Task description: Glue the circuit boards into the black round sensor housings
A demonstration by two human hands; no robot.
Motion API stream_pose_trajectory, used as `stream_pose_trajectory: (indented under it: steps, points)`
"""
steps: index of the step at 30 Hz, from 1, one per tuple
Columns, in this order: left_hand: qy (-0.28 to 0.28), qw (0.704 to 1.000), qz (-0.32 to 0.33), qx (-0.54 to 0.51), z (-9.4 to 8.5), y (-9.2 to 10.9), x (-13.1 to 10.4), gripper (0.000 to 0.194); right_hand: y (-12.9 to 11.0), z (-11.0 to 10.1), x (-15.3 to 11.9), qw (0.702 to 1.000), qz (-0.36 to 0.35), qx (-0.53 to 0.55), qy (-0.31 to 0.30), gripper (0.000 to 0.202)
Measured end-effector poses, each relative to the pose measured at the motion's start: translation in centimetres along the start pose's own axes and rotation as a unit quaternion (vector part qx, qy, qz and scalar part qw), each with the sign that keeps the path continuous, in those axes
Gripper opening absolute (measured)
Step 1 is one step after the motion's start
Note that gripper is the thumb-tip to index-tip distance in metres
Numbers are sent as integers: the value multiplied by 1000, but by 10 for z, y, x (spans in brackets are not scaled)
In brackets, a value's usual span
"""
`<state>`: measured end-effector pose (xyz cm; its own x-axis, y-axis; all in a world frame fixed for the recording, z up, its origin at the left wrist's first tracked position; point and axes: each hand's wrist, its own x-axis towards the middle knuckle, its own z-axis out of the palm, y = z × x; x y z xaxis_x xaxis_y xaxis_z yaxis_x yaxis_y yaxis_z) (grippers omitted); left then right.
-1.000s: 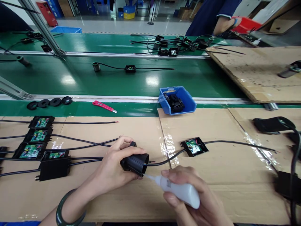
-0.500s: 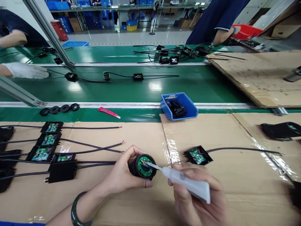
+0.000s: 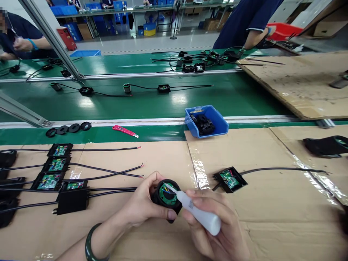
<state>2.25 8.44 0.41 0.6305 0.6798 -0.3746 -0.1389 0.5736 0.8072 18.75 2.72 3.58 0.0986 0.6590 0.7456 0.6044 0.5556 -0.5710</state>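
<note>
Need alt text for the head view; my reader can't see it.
The person's left hand holds a round black housing with a green circuit board inside; the right hand holds a translucent white bottle, nozzle at the board, above brown cardboard.

Left hand [image 3: 143,203] — some fingers hidden behind the black housing [image 3: 156,197]; right-edge dark object [image 3: 344,222] blurred.

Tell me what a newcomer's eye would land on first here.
Probably the white squeeze bottle in the right hand, its nozzle over the green circuit board in the black housing that the left hand holds. Beyond the hands, the blue bin of black parts stands out, with the pink utility knife to its left.
</note>
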Motion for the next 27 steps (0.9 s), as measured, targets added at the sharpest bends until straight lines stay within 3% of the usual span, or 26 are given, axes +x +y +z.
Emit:
stream_pose_trajectory:
  steps: [11, 20, 24, 27]
  points:
    - [-3, 1000, -1, -3, 1, 3, 2, 59, -2, 4, -2, 999, 25, 43, 14, 12]
    - [-7, 1000, -2, 2, -2, 5, 1, 60, 4, 4, -19, 982, 124, 140, 27, 16]
    - [-3, 995, 58, 81, -5, 5, 5, 60, 17, -3, -11, 953, 203, 191, 123, 19]
    - [42, 972, 130, 190, -5, 6, 11, 55, 38, -5, 13, 933, 243, 214, 158, 16]
